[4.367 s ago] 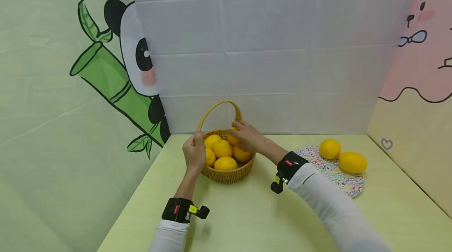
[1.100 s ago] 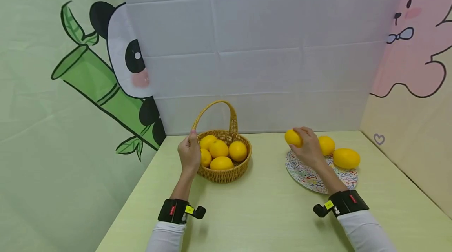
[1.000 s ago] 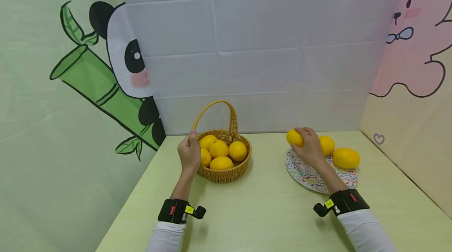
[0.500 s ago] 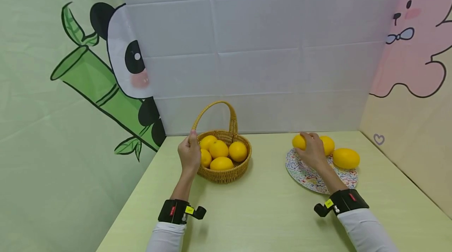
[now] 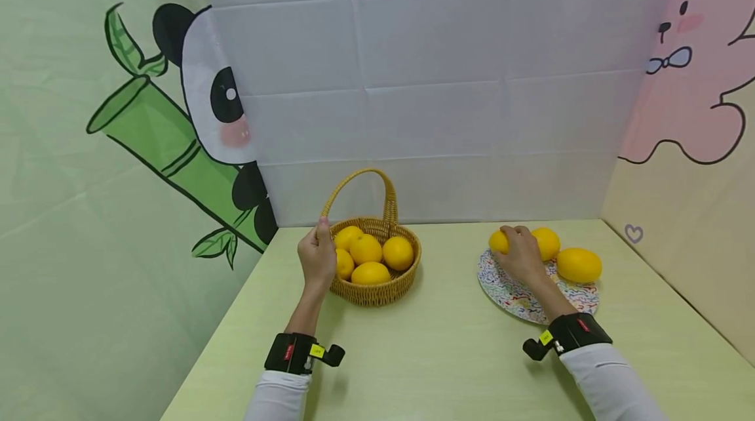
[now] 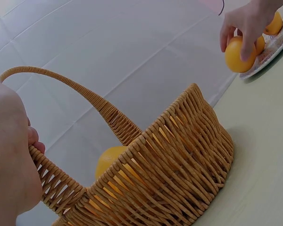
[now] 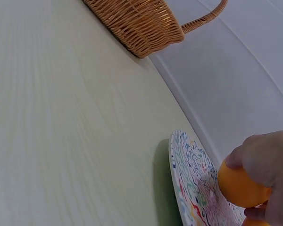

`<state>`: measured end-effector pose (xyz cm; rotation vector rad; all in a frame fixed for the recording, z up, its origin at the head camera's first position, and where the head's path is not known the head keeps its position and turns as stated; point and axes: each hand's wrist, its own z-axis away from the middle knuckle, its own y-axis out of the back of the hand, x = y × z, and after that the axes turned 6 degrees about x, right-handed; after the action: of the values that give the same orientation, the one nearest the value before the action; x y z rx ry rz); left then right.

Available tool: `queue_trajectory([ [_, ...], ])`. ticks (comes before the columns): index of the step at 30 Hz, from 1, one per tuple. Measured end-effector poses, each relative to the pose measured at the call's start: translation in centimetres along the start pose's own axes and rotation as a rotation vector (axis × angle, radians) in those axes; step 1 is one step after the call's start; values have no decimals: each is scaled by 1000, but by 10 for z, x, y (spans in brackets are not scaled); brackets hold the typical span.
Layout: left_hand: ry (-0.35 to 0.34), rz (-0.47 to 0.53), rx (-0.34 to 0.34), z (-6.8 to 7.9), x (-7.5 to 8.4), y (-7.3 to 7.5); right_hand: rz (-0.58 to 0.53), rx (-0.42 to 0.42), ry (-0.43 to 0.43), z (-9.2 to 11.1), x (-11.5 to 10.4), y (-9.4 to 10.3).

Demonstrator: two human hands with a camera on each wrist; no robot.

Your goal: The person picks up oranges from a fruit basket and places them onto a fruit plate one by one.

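Observation:
My left hand [image 5: 317, 255] grips the left side of the handle [image 5: 354, 178] of a wicker basket [image 5: 377, 295]. Inside the basket lie several oranges [image 5: 369, 273], yellow-looking in the head view. Over the far left part of a round, multicoloured patterned plate [image 5: 501, 286], my right hand [image 5: 522, 256] holds an orange [image 7: 238, 186] between thumb and fingers. In the right wrist view it is at the plate; whether it touches the surface I cannot tell. Two more oranges are on the plate: one [image 5: 546, 244] right behind the hand, another [image 5: 579, 265] at the right rim.
Basket and plate both stand on a pale yellow-green table [image 5: 436, 355], with a stretch of tabletop between them. A white cloth wall [image 5: 436, 113] rises along the back edge. Printed cloths with a panda [image 5: 206, 86] and a pink animal [image 5: 687, 100] flank the sides.
The right hand has gone from inside the basket to the plate, carrying an orange; over the last second it has lowered it slightly. The left hand keeps its grip on the handle.

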<state>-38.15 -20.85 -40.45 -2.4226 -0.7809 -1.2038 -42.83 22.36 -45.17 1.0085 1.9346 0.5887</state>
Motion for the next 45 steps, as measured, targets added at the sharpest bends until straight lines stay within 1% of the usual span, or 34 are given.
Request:
queue_trajectory([
  [6, 5, -15, 5, 1, 0, 0, 14, 4, 9, 0, 4, -5],
  [14, 2, -6, 1, 1, 1, 0, 53, 23, 45, 1, 7, -4],
  [24, 0, -8, 11, 2, 2, 0, 127, -4, 69, 3, 8, -4],
  [29, 3, -16, 12, 1, 1, 0, 137, 2, 83, 4, 8, -3],
  [34, 3, -19, 10, 1, 2, 0, 168, -11, 83, 4, 6, -2],
  [39, 7, -28, 11, 1, 2, 0, 201, -24, 87, 3, 2, 2],
  [45, -4, -22, 12, 0, 2, 0, 226, -28, 100, 4, -3, 8],
])
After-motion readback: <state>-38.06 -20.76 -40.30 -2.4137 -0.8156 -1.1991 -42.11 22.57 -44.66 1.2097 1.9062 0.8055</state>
